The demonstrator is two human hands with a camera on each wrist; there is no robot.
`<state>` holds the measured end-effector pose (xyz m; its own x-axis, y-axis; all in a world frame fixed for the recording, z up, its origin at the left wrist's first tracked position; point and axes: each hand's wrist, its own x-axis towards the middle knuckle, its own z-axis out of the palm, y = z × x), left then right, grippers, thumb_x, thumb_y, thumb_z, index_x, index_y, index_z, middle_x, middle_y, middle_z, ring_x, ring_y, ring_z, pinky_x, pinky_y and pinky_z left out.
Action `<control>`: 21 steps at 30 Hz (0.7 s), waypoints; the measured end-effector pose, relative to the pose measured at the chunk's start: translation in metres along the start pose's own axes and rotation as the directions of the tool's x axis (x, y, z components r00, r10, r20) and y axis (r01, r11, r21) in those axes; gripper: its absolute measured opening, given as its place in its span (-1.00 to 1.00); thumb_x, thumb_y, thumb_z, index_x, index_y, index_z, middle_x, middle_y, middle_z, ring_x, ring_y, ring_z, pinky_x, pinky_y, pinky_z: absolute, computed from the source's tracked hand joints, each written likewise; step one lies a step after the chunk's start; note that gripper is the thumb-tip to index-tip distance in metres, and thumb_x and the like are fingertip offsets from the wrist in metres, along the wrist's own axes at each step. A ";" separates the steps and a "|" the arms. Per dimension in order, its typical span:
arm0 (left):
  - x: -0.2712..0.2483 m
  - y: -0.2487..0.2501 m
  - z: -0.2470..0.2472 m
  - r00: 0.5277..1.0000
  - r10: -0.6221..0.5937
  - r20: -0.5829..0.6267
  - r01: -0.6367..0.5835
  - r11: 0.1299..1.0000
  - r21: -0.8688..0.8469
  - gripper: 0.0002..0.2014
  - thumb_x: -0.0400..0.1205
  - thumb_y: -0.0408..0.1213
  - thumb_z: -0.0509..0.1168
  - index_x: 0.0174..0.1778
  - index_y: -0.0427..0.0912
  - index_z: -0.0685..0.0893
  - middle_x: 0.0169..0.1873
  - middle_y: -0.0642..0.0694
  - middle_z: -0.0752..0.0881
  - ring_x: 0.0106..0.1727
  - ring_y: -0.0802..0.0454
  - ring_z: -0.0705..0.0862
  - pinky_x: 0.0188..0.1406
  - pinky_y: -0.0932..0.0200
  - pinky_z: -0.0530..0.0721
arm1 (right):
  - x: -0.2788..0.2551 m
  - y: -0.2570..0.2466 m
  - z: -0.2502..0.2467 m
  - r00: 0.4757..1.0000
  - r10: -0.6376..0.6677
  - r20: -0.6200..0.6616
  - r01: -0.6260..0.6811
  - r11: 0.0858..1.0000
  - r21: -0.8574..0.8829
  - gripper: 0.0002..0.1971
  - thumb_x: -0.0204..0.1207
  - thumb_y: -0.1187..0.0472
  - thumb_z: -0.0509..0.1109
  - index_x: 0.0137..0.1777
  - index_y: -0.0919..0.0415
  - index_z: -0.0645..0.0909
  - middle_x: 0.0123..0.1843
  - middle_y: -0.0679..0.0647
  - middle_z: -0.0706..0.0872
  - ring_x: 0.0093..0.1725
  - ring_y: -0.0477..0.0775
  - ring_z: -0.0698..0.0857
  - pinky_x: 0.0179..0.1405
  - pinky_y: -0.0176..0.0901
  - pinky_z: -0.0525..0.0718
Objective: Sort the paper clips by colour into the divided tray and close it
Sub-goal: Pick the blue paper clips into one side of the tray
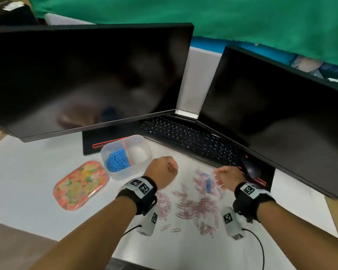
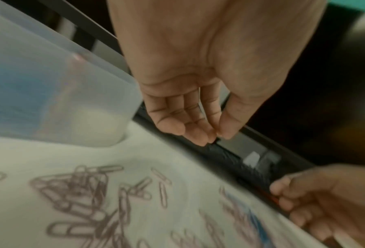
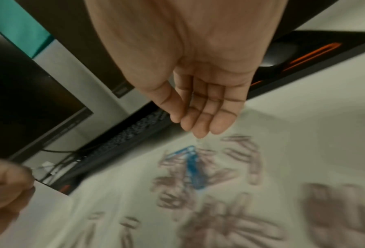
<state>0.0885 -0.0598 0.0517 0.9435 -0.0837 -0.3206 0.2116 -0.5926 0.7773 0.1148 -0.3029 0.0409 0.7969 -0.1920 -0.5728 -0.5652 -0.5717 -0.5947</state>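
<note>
A translucent divided tray [image 1: 113, 173] [image 2: 105, 94] stands left of centre on the white table. Its left compartment holds a heap of blue clips [image 1: 117, 159]; the right compartment looks bare. Pink clips [image 1: 191, 204] [image 2: 79, 189] [image 3: 230, 223] lie scattered in front, with a few blue clips [image 1: 207, 182] [image 3: 193, 166] among them. My left hand [image 1: 170, 168] [image 2: 215, 135] hovers just right of the tray, fingers loosely bent and thumb near the fingertips, nothing visible in it. Above the loose blue clips hangs my right hand [image 1: 218, 178] [image 3: 190, 127], its fingers relaxed and empty.
The tray's lid [image 1: 80, 185], printed with a colourful fruit pattern, lies flat left of the tray. Two dark monitors [image 1: 86, 78] and a black keyboard [image 1: 183, 135] stand behind. A black mouse [image 1: 251, 168] sits beside my right hand.
</note>
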 end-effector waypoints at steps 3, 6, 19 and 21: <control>0.008 0.006 0.032 0.990 0.040 0.135 -0.066 0.979 0.194 -0.82 0.55 -0.31 0.22 -0.12 0.00 0.72 -0.12 0.01 0.77 -0.10 0.01 0.71 -0.16 0.26 0.64 | 0.004 0.033 -0.005 0.997 -0.056 -0.058 0.047 0.987 -0.151 -0.79 0.46 0.34 0.28 -0.33 0.18 0.69 -0.19 0.20 0.77 -0.25 0.12 0.66 -0.18 -0.12 0.61; 0.014 0.015 0.058 0.975 0.054 0.214 -0.122 0.940 0.319 -0.79 0.57 -0.31 0.21 0.00 0.01 0.71 -0.01 0.02 0.75 -0.01 0.01 0.69 -0.02 0.15 0.69 | -0.003 0.041 -0.003 0.989 -0.124 -0.074 0.100 0.958 -0.267 -0.83 0.45 0.30 0.32 -0.16 0.09 0.75 -0.13 -0.02 0.74 -0.09 0.00 0.66 -0.06 -0.33 0.50; 0.020 0.027 0.114 0.980 0.047 0.194 -0.139 0.858 0.495 -0.72 0.58 -0.35 0.20 0.18 -0.06 0.64 0.09 -0.08 0.69 0.02 -0.08 0.69 -0.01 0.07 0.72 | -0.008 0.052 0.017 0.962 -0.268 0.052 0.263 0.860 -0.437 -0.88 0.49 0.21 0.35 -0.09 0.10 0.73 -0.06 0.02 0.71 -0.13 0.02 0.66 -0.14 -0.20 0.66; 0.021 0.028 0.118 0.980 0.059 0.190 -0.147 0.858 0.492 -0.69 0.59 -0.34 0.21 0.24 -0.02 0.60 0.15 -0.07 0.66 0.04 -0.08 0.70 0.03 0.04 0.72 | -0.007 0.055 0.014 0.963 -0.261 0.066 0.262 0.853 -0.451 -0.87 0.49 0.26 0.35 -0.09 0.13 0.74 -0.06 0.03 0.73 -0.16 0.01 0.68 -0.21 -0.23 0.66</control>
<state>0.0843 -0.1727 0.0022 0.8885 -0.2694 -0.3715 -0.0826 -0.8902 0.4480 0.0749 -0.3215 0.0046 0.9010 0.0166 -0.4334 -0.1774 -0.8978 -0.4032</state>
